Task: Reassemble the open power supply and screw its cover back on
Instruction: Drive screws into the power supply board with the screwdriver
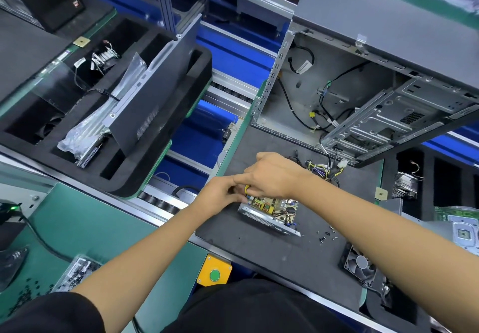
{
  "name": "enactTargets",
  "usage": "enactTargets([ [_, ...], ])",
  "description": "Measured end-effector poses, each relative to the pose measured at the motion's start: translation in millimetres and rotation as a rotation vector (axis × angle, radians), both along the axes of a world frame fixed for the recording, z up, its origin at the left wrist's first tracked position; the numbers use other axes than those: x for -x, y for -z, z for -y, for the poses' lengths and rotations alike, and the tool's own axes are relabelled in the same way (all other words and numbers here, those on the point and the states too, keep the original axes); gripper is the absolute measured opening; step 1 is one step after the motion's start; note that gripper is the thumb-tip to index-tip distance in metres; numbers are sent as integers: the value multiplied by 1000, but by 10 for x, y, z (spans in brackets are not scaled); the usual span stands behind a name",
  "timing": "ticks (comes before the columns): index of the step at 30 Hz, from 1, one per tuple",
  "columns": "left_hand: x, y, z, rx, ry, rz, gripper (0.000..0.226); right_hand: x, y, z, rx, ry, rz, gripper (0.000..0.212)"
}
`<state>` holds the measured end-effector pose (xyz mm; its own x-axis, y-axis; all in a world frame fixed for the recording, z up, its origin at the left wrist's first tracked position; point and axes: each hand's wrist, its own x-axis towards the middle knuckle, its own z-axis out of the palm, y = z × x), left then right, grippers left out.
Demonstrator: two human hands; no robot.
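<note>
Open power supply (269, 212) flat on mat, long axis toward lower right, both hands pinching its yellow wire (246, 189)

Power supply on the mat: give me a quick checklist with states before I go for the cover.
1. Power supply flat on dark mat: ok.
2. Circuit board exposed, cover off: ok.
3. Yellow wire tucked inside: not ok, both hands at it, left hand, right hand.
4. Loose screws within reach beside the unit: ok.
5. Cover located: cannot tell.
6. Wire bundle clear of the housing edge: cannot tell.
</note>
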<state>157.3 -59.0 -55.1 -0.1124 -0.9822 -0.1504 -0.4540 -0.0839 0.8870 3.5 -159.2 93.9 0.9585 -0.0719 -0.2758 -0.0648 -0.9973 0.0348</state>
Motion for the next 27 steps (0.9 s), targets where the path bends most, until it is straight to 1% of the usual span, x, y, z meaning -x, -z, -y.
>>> enactTargets([
  [3,44,-12,4,51,-54,87,35,-30,-22,-24,6,60,-67,13],
  [5,51,-41,4,62,-15,102,22,-42,-64,-23,3,65,-85,14],
  [6,41,-47,9,63,6,102,19,-42,-91,-17,3,58,-82,16],
  [9,10,-27,31,55,37,126,23,-45,-139,31,23,20,-85,27],
  [11,2,-51,41,53,79,163,18,-34,-160,64,46,-3,-92,24],
  [14,-8,-108,51,57,94,164,20,-29,-171,87,66,-14,-105,22],
  [17,-3,-140,52,49,81,163,19,-22,-156,56,85,36,-114,21],
  [20,22,-153,41,65,83,185,13,2,-144,23,141,71,-135,29],
  [24,22,-156,25,111,115,210,8,32,-241,21,44,52,-86,28],
  [27,16,-187,13,74,116,204,6,28,-307,43,-9,-16,-137,25],
])
